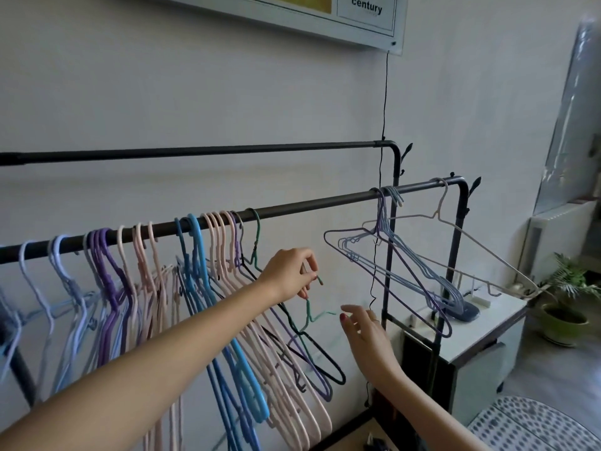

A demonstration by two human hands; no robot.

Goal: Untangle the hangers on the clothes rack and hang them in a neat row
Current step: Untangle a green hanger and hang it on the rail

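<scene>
Two black rails cross the scene: a far rail (195, 151), bare, and a near rail (309, 205) carrying all the hangers.

On the near rail the packed left group (201, 281) reads, from left: two pale blue hooks, a cluster of purple, three pink, a cluster of blue, about four more pink, one purple, one dark green. Hooks inside the clusters overlap, so I cannot give an exact total.

Towards the right end hang a purple hanger (383, 281), a bunch of roughly three light blue hangers (422, 275) and one white hanger (471, 252), the white one well apart from the others, by the corner post.

My left hand (289, 271) is curled, thumb and fingertips pinching the hook end of a loose green hanger (309, 312) held off the rail, just right of the packed group. The hanger's body drops behind the hand and mingles with the dark and purple hangers below; its lower outline is hard to separate from them.

My right hand (364, 330) is loosely spread, fingers relaxed, near the green hanger's shoulder; whether a fingertip touches the wire cannot be told.

A thin black cord (385, 99) drops from a wall panel (292, 11) past both rails. A white cabinet (471, 333) stands behind the rack's right post, a potted plant (566, 297) at far right. The panel, the leftmost hangers and the lower ends of most hangers are cut off by the frame.
</scene>
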